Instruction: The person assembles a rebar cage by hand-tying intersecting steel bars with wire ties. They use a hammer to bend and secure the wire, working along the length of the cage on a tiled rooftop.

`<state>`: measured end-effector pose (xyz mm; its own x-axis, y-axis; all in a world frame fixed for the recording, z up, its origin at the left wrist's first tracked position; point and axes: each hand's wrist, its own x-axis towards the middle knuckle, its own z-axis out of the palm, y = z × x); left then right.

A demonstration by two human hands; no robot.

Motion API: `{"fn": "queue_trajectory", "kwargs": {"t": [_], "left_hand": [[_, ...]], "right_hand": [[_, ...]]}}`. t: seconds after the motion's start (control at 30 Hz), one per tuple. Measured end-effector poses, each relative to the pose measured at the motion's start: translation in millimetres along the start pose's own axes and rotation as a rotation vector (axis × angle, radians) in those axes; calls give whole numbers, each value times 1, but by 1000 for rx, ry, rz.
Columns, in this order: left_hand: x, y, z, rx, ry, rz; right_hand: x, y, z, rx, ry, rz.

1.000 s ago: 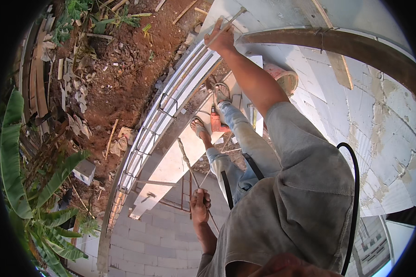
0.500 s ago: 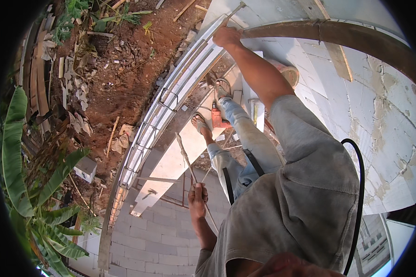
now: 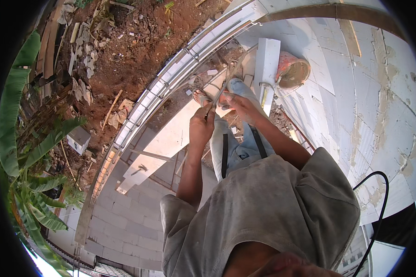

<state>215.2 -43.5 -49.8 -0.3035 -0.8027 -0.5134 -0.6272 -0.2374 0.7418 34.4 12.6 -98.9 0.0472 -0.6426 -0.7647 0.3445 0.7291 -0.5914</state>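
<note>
A pale block wall (image 3: pixel 328 78), streaked with rough mortar, rises at the right; a long, flat, light plank (image 3: pixel 171 137) stretches below the hands. A white slab (image 3: pixel 266 60) stands beside a mortar-stained red bucket (image 3: pixel 283 66), ahead of the right hand (image 3: pixel 245 110). Both forearms reach forward, hands near each other. The left hand (image 3: pixel 202 124) has its fingers curled around a thin, rough rod (image 3: pixel 219 95), slanting forward between the hands; whether the right fingers grip it, I cannot tell.
</note>
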Motion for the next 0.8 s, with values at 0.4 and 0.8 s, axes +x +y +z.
{"fn": "queue_trajectory", "kwargs": {"t": [0.4,0.8], "left_hand": [[-79,-125,-81,-3,122,-304],[-5,-150,-68,282,328,28]], "right_hand": [[81,65,171,-168,-137,103],[135,28,105,-84,-6,124]]}}
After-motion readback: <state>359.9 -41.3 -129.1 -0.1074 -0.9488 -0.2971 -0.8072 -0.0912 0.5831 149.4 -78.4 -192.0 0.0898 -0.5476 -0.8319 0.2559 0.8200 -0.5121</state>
